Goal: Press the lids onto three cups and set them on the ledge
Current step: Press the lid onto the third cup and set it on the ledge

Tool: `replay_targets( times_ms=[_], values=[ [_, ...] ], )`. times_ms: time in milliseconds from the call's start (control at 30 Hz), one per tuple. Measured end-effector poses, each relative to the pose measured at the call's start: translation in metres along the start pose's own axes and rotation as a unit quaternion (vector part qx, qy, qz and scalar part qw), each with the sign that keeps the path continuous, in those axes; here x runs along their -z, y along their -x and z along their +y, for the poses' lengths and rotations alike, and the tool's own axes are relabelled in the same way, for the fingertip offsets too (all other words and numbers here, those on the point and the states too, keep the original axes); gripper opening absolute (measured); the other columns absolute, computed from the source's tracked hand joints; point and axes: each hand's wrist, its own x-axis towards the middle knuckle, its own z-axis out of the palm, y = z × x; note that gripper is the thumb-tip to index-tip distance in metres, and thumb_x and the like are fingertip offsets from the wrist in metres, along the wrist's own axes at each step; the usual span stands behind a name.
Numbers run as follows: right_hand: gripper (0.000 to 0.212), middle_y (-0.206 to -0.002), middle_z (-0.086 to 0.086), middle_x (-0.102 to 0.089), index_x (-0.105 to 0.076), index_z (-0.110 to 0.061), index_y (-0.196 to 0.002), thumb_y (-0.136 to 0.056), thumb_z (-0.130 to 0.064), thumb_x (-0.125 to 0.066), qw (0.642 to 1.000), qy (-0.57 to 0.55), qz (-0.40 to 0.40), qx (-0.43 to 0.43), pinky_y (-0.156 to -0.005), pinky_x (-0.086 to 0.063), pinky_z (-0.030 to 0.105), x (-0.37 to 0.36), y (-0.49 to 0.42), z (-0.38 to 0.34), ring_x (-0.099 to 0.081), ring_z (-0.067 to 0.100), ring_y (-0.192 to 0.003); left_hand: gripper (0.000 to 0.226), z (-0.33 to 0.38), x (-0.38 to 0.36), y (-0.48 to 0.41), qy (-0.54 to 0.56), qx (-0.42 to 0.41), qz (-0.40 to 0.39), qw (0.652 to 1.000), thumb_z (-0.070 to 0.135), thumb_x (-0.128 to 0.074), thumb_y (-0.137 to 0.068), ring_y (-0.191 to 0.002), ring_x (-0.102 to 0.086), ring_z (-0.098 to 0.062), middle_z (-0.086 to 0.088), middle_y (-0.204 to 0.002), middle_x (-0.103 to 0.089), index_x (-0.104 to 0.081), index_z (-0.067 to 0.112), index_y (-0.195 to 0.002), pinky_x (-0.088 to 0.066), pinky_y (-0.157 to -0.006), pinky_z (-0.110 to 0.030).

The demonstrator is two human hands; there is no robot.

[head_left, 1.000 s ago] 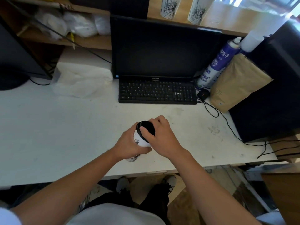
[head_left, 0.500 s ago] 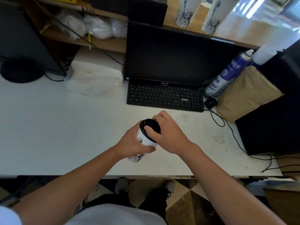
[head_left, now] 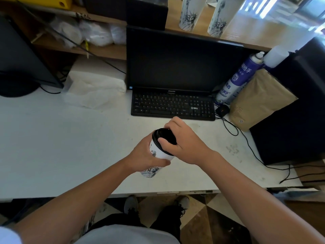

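Observation:
A white paper cup (head_left: 157,152) with a dark statue print stands tilted on the white desk (head_left: 52,147), just in front of the keyboard. My left hand (head_left: 144,155) wraps around its side. My right hand (head_left: 184,143) lies over its black lid (head_left: 162,135), thumb on the lid's near edge and fingers over the far rim. Two more printed cups (head_left: 190,14) (head_left: 220,16) stand on the wooden ledge (head_left: 255,36) behind the monitor; their tops are cut off by the frame.
A black monitor (head_left: 181,60) and keyboard (head_left: 173,107) stand right behind the cup. Spray cans (head_left: 237,80), a brown paper bag (head_left: 260,99) and a black box (head_left: 295,110) crowd the right side, with cables (head_left: 246,140) trailing across the desk. A white tissue pack (head_left: 95,87) lies at the left.
The camera has tilted up, so the ledge and its cups show more. Both hands stay on the cup and lid, with the right hand's fingers shifting a little on the lid.

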Motion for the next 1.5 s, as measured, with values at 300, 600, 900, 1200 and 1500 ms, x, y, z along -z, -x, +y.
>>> replay_targets(
  times_ms=[300,600,900,1200,1500],
  values=[
    [0.041,-0.099,-0.003,-0.052,-0.062,-0.013,-0.102,-0.087,-0.05,-0.05,0.999,0.008,0.028,0.035,-0.074,-0.044,0.018,0.021,0.003,0.011,-0.052,0.011,-0.088,0.067,0.016,-0.008,-0.011,0.005,-0.013,-0.028,1.0,0.023,-0.088,-0.058,-0.094,-0.071,-0.014,0.009,-0.104,-0.071,-0.057,0.04,-0.115,-0.058,-0.07,-0.024],
    [0.048,-0.099,-0.003,-0.056,-0.052,-0.023,-0.107,-0.089,-0.064,-0.033,0.991,-0.003,0.009,-0.132,-0.073,-0.049,0.036,0.003,0.004,0.026,-0.056,0.018,-0.086,0.085,0.013,-0.021,-0.015,-0.186,0.029,0.093,0.978,0.055,-0.082,-0.047,-0.075,-0.065,0.0,0.022,-0.093,-0.063,-0.031,0.054,-0.114,-0.052,-0.051,-0.016],
    [0.058,-0.093,0.001,-0.058,-0.056,-0.015,-0.097,-0.087,-0.065,-0.029,0.994,0.043,0.028,-0.1,-0.074,-0.052,0.042,0.01,0.009,0.022,-0.057,0.02,-0.083,0.08,0.014,-0.022,-0.014,-0.148,0.028,0.052,0.987,0.046,-0.085,-0.048,-0.08,-0.069,-0.006,0.018,-0.095,-0.067,-0.041,0.05,-0.116,-0.062,-0.061,-0.03],
    [0.054,-0.102,-0.006,-0.054,-0.057,-0.022,-0.109,-0.088,-0.067,-0.034,0.996,0.031,0.013,-0.081,-0.073,-0.049,0.031,0.02,0.008,0.032,-0.055,0.014,-0.089,0.081,0.015,-0.025,-0.022,-0.074,0.016,0.016,0.997,0.038,-0.089,-0.051,-0.093,-0.068,-0.004,0.023,-0.104,-0.066,-0.046,0.048,-0.119,-0.059,-0.069,-0.021],
    [0.024,-0.097,0.009,-0.065,-0.065,-0.014,-0.124,-0.104,-0.022,-0.053,0.843,-0.442,0.051,-0.303,-0.056,-0.052,0.033,-0.019,0.028,0.058,-0.057,0.019,-0.065,0.074,-0.031,-0.014,-0.024,0.079,0.068,-0.048,0.993,0.011,-0.082,-0.076,-0.12,-0.059,-0.006,0.015,-0.128,-0.064,-0.051,0.045,-0.134,-0.054,-0.091,-0.024]
  ],
)
